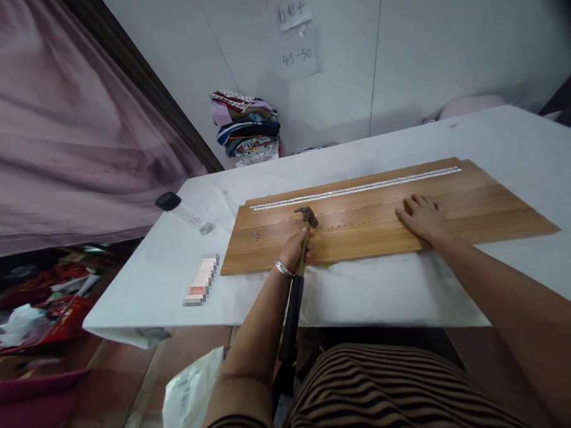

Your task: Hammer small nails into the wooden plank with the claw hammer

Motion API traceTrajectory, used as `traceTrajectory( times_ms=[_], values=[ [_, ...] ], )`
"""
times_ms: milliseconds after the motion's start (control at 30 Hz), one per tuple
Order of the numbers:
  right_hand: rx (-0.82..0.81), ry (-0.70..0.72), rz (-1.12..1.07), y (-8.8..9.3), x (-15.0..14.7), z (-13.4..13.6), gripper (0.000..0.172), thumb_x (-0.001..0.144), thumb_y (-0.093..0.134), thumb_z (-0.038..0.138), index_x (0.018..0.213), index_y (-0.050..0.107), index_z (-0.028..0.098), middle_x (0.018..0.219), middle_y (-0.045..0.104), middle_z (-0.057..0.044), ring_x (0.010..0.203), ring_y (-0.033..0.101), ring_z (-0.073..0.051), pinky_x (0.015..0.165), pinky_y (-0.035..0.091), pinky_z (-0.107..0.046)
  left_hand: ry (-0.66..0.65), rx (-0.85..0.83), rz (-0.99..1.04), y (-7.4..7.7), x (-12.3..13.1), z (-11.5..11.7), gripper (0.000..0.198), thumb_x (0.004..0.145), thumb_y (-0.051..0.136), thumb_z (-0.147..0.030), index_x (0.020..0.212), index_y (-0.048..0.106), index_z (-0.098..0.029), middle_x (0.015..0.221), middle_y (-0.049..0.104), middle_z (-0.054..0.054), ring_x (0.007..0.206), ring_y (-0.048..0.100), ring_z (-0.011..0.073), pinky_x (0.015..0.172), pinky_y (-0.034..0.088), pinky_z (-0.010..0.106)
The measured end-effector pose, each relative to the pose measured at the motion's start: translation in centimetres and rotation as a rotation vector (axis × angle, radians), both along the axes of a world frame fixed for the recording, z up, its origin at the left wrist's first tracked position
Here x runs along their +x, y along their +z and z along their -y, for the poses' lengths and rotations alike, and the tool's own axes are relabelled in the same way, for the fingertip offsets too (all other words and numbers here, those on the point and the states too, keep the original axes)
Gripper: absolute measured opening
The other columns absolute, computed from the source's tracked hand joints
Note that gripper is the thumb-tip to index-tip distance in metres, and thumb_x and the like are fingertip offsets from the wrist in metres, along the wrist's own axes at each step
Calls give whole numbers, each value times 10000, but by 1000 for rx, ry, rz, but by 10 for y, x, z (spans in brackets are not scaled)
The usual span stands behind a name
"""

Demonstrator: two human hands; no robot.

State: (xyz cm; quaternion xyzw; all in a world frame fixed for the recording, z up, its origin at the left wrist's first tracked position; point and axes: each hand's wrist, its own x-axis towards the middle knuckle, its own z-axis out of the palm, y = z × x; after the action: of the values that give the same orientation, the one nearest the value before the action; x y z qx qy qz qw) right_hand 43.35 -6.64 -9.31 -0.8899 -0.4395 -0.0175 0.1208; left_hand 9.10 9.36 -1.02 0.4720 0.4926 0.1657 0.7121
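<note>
My left hand (pixel 296 246), with a silver bangle at the wrist, is closed round the upper handle of a claw hammer (pixel 295 305). The hammer's metal head rests on or just above a wooden board (pixel 483 199), and its long black grip reaches back toward my body. Just right of the head, a row of small dark dots (pixel 345 226), nails or holes, runs along the board. My right hand (pixel 422 217) lies flat on the board with fingers spread, holding nothing. A small metallic cluster (pixel 254 235), perhaps nails, sits near the board's left end. Two pale measuring strips (pixel 355 189) run along its far side.
The board lies on a table with a white cover (pixel 141 283). To its left are a clear container with a black top (pixel 168 201) and a pixelated phone-like object (pixel 201 281). Folded clothes (pixel 247 124) are stacked by the wall. A white bag (pixel 192 395) is below the front edge.
</note>
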Motion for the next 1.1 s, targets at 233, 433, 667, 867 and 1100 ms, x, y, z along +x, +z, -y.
traceTrajectory(
  times_ms=[233, 433, 667, 867, 1100],
  values=[
    [2, -9, 7, -1, 0, 0, 522, 1050, 334, 532, 1238, 698, 208, 1430, 653, -197, 1390, 523, -369, 1128, 408, -577, -5, 5, -12, -2, -1, 0, 350, 1061, 548, -471, 923, 625, -158, 550, 503, -60, 341, 414, 70, 378, 265, 197],
    [-5, -9, 12, 0, 0, 0, 547, 1054, 320, 535, 1248, 703, 196, 1459, 635, -205, 1381, 530, -368, 1124, 414, -569, -6, -3, -20, 1, 1, 4, 333, 1091, 468, -408, 932, 622, -159, 537, 496, -64, 339, 393, 69, 373, 261, 194],
    [-12, -12, 2, -1, 1, -1, 547, 1050, 331, 529, 1276, 695, 190, 1486, 627, -208, 1402, 518, -372, 1139, 403, -591, -9, 4, 4, -2, 0, 3, 356, 1039, 589, -490, 899, 630, -165, 562, 507, -60, 351, 418, 68, 386, 278, 197],
    [7, -3, -2, 1, -1, 0, 533, 1049, 334, 520, 1262, 700, 196, 1437, 654, -207, 1393, 522, -373, 1141, 400, -595, 7, -4, -41, 2, 1, 4, 337, 1076, 507, -427, 909, 631, -161, 546, 501, -60, 349, 405, 67, 381, 278, 192],
    [4, -12, -16, 3, -3, 0, 548, 1046, 333, 524, 1270, 699, 182, 1469, 635, -214, 1407, 507, -392, 1144, 395, -607, 3, 3, 4, 1, 2, 2, 338, 1040, 570, -475, 914, 622, -166, 557, 513, -56, 350, 413, 69, 381, 268, 197]
  ],
)
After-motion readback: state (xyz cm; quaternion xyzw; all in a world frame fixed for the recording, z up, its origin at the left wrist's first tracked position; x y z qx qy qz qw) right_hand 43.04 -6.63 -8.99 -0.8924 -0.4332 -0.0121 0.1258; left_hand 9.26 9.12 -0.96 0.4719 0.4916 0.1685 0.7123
